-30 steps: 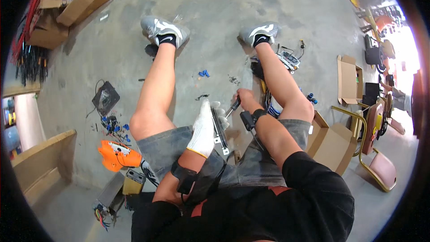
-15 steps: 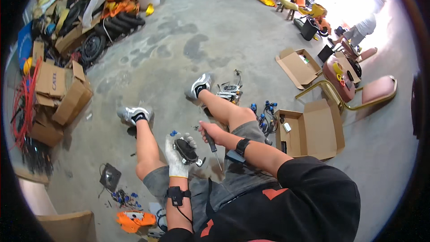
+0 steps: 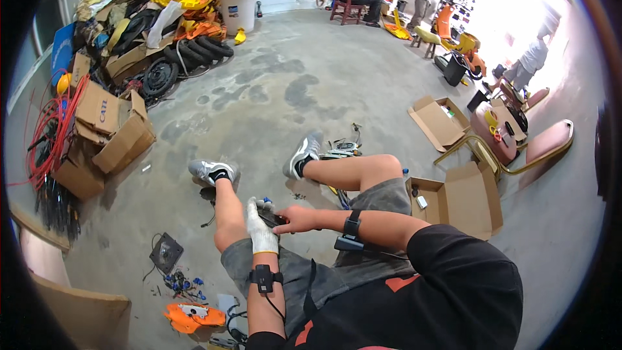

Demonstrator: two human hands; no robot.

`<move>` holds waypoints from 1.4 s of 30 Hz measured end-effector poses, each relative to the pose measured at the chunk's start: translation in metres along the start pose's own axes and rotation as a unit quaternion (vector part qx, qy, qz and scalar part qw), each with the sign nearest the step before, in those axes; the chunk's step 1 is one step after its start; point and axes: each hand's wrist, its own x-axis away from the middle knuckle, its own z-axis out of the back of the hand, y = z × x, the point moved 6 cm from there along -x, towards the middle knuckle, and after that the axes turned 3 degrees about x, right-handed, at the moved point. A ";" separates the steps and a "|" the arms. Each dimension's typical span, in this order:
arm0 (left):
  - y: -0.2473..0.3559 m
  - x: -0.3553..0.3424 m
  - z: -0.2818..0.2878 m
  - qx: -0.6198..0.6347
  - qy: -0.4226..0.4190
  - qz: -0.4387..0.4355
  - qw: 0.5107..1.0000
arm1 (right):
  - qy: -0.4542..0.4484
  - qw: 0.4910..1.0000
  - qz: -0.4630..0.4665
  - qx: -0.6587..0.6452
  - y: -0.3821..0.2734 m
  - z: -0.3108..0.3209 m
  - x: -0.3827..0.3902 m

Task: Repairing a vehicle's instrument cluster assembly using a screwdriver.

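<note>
In front of my lap, my left hand (image 3: 261,228), in a white knit glove, is closed around a black oval part (image 3: 271,218). That part is mostly hidden by the fingers; metal tabs showed at its end a moment earlier. My bare right hand (image 3: 297,218) comes in from the right and meets the part, fingers bent against its near end. Whether the right fingers grip the part or something else is hidden. The screwdriver cannot be made out now. A small blue piece (image 3: 267,200) shows just beyond the glove.
Dark wiring with blue connectors (image 3: 184,283), a black plate (image 3: 166,253) and an orange shell (image 3: 194,317) lie at left. An open cardboard box (image 3: 466,204) and a chair (image 3: 547,142) stand right. Metal parts (image 3: 342,148) lie beyond my foot. Other people are far off.
My right hand has moved left and down from beside the black part onto it. The screwdriver has gone from sight. My right knee has swung outward, and the view has tilted up.
</note>
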 end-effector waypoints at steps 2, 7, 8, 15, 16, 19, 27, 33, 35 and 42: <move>-0.009 0.000 -0.008 -0.015 0.004 0.027 1.000 | 0.001 1.000 -0.030 -0.001 0.006 0.003 0.004; -0.023 0.017 -0.035 -0.068 -0.058 0.093 0.992 | 0.002 0.997 -0.072 0.002 0.013 0.020 0.021; -0.033 0.010 -0.031 -0.068 -0.056 0.098 0.991 | 0.015 0.997 -0.075 -0.006 0.019 0.019 0.025; -0.050 0.020 -0.039 -0.166 -0.200 0.080 0.962 | -0.015 0.979 -0.147 -0.141 0.033 0.027 0.038; -0.049 0.034 -0.049 -0.186 -0.235 0.108 0.948 | -0.009 0.968 -0.180 -0.175 0.043 0.029 0.039; -0.055 0.045 -0.053 -0.235 -0.294 0.153 0.913 | -0.007 0.966 -0.171 -0.196 0.054 0.029 0.039; -0.060 0.026 -0.038 -0.252 -0.275 0.079 0.924 | -0.017 0.984 -0.102 -0.148 0.047 0.031 0.025; -0.043 0.030 -0.032 -0.266 -0.237 0.060 0.932 | -0.052 0.979 -0.105 -0.169 0.032 0.028 0.018; -0.041 0.025 -0.019 -0.289 -0.227 0.012 0.930 | -0.052 0.979 -0.103 -0.169 0.024 0.029 0.018; 0.019 0.070 -0.074 -0.386 -0.232 -0.033 0.892 | 0.006 0.979 -0.047 -0.197 -0.032 0.062 0.036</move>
